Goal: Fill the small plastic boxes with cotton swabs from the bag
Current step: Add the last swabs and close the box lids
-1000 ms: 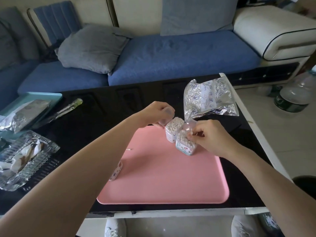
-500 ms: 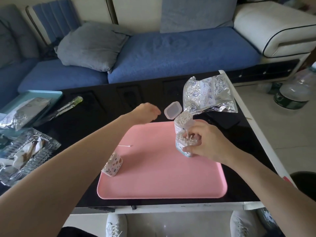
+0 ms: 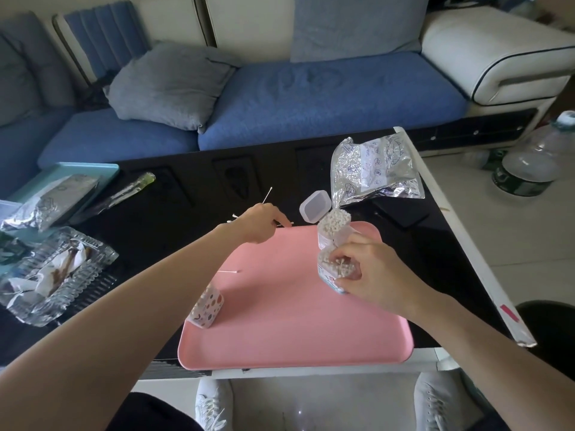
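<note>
From the head camera, the right hand grips a swab-filled small plastic box on the pink tray. An open-lidded box stands just behind it. The left hand hovers over loose cotton swabs on the black worktop; whether it holds one cannot be told. The foil bag lies beyond the tray.

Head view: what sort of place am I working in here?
Most likely a home living room: a blue and cream sofa with a grey cushion stands behind the glossy black coffee table, and the pink tray lies on that table.
</note>
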